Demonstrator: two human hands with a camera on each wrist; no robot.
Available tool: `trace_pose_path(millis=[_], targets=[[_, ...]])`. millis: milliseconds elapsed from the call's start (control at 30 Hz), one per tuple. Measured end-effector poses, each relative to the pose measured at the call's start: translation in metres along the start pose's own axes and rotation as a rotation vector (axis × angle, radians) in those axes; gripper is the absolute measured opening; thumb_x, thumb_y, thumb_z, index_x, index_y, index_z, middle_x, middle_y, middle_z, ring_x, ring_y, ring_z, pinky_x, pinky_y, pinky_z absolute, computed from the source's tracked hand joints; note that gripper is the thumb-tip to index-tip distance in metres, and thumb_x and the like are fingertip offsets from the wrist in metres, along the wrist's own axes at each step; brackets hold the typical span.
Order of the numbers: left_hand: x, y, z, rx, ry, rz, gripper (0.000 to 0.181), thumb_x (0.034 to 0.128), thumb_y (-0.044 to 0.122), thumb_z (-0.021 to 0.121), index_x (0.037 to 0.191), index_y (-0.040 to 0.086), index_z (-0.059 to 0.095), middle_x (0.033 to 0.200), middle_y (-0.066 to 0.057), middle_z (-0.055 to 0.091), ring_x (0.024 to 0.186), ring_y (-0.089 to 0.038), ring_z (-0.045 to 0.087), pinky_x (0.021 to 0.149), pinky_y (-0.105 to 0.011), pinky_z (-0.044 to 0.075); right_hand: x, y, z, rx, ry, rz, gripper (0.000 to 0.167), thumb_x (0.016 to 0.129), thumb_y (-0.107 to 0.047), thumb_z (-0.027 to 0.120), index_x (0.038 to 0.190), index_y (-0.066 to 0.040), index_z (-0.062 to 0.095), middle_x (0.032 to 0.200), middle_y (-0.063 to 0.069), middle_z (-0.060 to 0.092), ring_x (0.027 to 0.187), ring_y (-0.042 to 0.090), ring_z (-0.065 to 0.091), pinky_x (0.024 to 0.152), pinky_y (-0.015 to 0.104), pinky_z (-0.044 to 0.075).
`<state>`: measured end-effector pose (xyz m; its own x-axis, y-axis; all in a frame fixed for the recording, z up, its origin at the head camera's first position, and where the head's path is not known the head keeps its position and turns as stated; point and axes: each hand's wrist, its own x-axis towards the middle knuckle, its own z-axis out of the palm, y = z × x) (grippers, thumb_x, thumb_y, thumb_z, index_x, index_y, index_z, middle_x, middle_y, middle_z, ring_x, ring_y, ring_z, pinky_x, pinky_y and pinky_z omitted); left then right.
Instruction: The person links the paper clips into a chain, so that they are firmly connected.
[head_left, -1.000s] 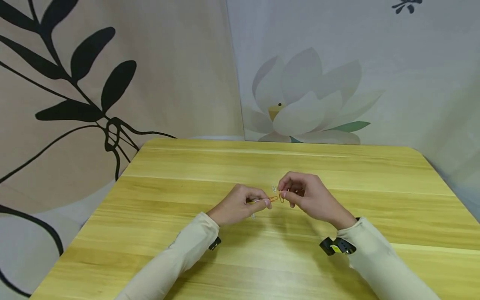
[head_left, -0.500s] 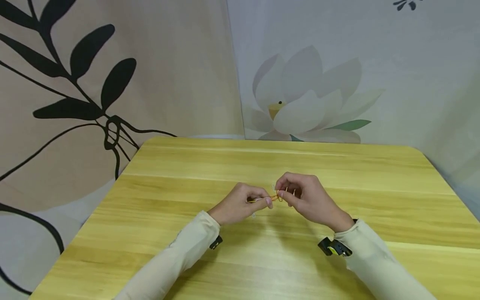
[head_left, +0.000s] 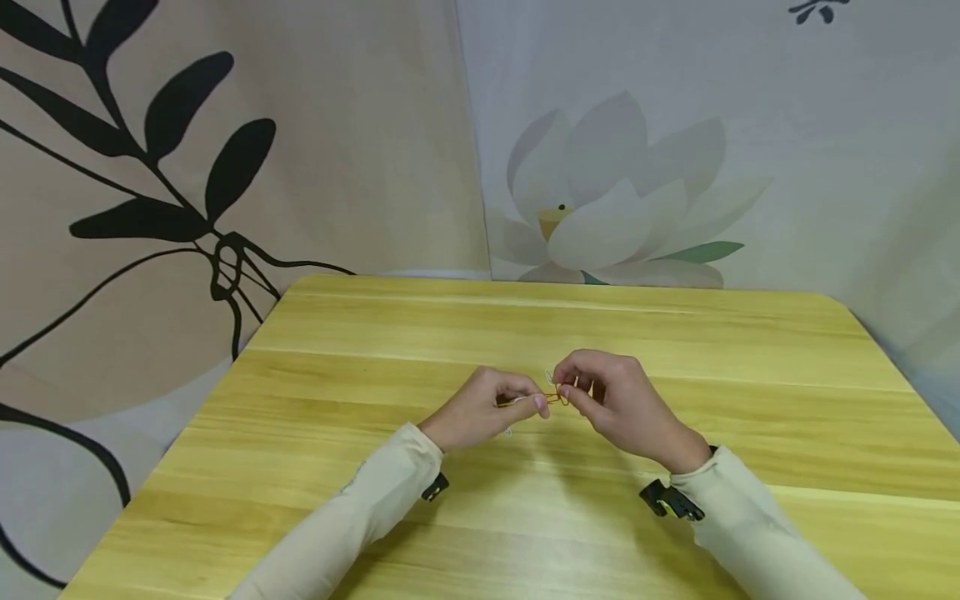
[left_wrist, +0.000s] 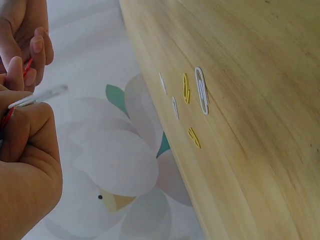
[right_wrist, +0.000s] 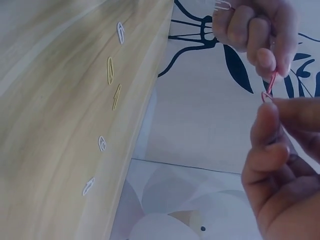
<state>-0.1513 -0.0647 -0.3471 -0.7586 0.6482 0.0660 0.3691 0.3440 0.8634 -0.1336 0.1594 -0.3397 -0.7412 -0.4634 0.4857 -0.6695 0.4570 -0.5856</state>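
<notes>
Above the table, my left hand (head_left: 487, 408) pinches a red paper clip (right_wrist: 272, 83) between thumb and forefinger. A white paper clip (left_wrist: 42, 96) sticks out from the back of that grip; how it joins the red one is hidden by the fingers. My right hand (head_left: 611, 400) pinches a second red paper clip (right_wrist: 266, 96) by the fingertips. The two red clips meet in the gap between the hands, their ends overlapping. Whether they are hooked together I cannot tell.
Loose paper clips lie on the wooden table (head_left: 375, 333) below: yellow ones, such as a yellow paper clip (left_wrist: 185, 89), and white ones, such as a larger white paper clip (left_wrist: 201, 91). A patterned curtain (head_left: 375, 150) hangs behind the far edge.
The right hand has moved slightly left, bringing its red paper clip from beside the left hand's clip to overlap its end. The left hand stays almost still.
</notes>
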Motion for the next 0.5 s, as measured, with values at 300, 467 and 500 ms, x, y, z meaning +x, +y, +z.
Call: trace_pose_path(millis=[300, 467, 500], targets=[[0.0021, -0.0005, -0.0003, -0.046, -0.014, 0.018, 0.024, 0.1037, 0.020, 0.055, 0.099, 0.006, 0.074, 0.059, 0.003, 0.041, 0.051, -0.007, 0.037, 0.052, -0.020, 0.036, -0.0003, 0.0002, 0.0007, -0.039, 0.028, -0.092, 0.019, 0.088, 0.005, 0.071, 0.094, -0.013, 0.071, 0.083, -0.006, 0.067, 0.063, -0.001, 0.051, 0.050, 0.019, 0.045], [0.0023, -0.0001, 0.0009, -0.100, -0.040, -0.010, 0.027, 0.1043, 0.019, 0.054, 0.100, 0.001, 0.073, 0.057, 0.003, 0.040, 0.049, -0.008, 0.035, 0.049, -0.020, 0.034, -0.0032, 0.0026, 0.0031, -0.010, 0.017, -0.100, 0.022, 0.087, 0.007, 0.071, 0.093, -0.014, 0.071, 0.081, -0.006, 0.065, 0.065, -0.002, 0.050, 0.051, 0.020, 0.046], [0.0022, -0.0001, 0.0010, -0.110, -0.043, -0.018, 0.027, 0.1045, 0.019, 0.053, 0.100, -0.001, 0.072, 0.057, 0.003, 0.040, 0.049, -0.008, 0.035, 0.049, -0.020, 0.033, -0.0035, 0.0030, 0.0035, -0.007, 0.018, -0.102, 0.023, 0.087, 0.007, 0.071, 0.093, -0.014, 0.071, 0.081, -0.006, 0.065, 0.065, -0.002, 0.050, 0.051, 0.020, 0.046]])
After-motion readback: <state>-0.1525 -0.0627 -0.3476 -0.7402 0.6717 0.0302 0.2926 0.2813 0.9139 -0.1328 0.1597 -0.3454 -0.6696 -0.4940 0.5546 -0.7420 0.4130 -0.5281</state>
